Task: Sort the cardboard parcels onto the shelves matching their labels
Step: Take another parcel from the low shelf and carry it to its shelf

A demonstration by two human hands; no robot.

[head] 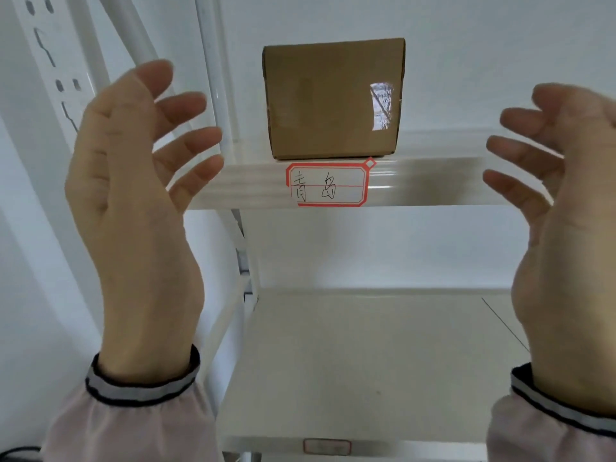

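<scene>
Left grip: I am seeing my left hand (133, 201) hovering at 9 o'clock, fingers (186, 145) spread apart and curling inward, clamping on nothing.
Right grip: my right hand (563, 235) is hovering at 3 o'clock, fingers (520, 150) spread apart too, palm facing the left one, holding nothing.
Cuffs: pale pink sleeves (133, 431) with grey, dark-edged cuffs are covering both wrists.
Parcel: the cardboard parcel (333, 100) is sitting at 12 o'clock on the upper shelf (433, 181), between my hands and beyond them, touching neither; a shiny strip of tape (381, 106) is glinting on its right side.
Label: a red-bordered label (328, 185) with handwritten characters is sticking to the shelf's front edge, directly under the parcel.
Lower shelf: the lower shelf (366, 361) is lying at 6 o'clock, with a second red-bordered tag (326, 446) on its front edge, too blurred for me to read.
</scene>
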